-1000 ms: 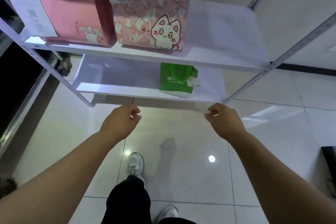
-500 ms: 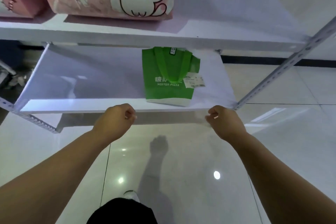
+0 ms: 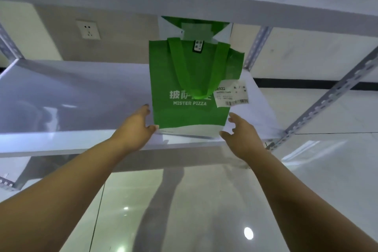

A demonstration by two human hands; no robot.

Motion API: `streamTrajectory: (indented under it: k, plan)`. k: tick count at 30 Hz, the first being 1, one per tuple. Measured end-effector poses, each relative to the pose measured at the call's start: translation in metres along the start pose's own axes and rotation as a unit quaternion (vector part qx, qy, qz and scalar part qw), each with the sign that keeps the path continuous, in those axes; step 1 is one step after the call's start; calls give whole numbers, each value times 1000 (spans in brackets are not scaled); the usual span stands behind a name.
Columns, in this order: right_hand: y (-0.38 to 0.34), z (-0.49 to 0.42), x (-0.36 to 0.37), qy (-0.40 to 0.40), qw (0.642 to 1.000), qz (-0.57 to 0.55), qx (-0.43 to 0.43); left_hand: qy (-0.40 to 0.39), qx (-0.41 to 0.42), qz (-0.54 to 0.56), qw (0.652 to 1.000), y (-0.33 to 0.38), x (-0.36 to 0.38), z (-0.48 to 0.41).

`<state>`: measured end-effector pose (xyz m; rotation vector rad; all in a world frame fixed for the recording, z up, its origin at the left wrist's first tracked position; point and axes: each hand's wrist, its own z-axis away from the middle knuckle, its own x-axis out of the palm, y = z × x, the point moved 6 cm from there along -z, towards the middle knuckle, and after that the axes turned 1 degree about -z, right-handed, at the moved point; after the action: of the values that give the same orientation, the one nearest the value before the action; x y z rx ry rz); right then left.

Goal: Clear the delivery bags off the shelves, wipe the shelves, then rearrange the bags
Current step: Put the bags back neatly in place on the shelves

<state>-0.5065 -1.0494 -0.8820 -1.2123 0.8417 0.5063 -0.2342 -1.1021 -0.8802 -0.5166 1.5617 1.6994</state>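
Reaching to clear the green bag (image 3: 190, 114) off the mid-frame shelf (image 3: 61, 142): my left hand (image 3: 135, 127) and right hand (image 3: 243, 138) flank it, fingers spread, gripping nothing. Next I should clasp its sides.

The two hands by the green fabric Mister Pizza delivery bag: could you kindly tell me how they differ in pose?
The left hand lies along the left edge of the green fabric Mister Pizza delivery bag, thumb on its lower corner; the right hand hovers at the lower right corner, contact unclear. The left hand's fingers lie together; the right hand's are spread. Both are open, over the front edge of the white lower shelf.
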Motion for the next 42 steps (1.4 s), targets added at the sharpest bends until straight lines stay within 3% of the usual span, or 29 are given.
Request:
streamTrajectory:
  k: [6, 14, 25, 33, 42]
  plan:
    - [5, 2, 5, 18, 1000, -18, -10, 40, -3, 98, 994, 8, 12, -1]
    - [14, 41, -15, 70, 996, 52, -34, 94, 0, 44, 995, 22, 23, 49]
    - [68, 148, -72, 71, 993, -80, -47, 77, 85, 44, 992, 71, 44, 155]
    - [69, 201, -165, 216, 960, -133, -121, 135, 225, -12, 965, 164, 11, 200]
    - [-1, 226, -282, 349, 894, -124, -250, 188, 332, 39, 923, 262, -70, 225]
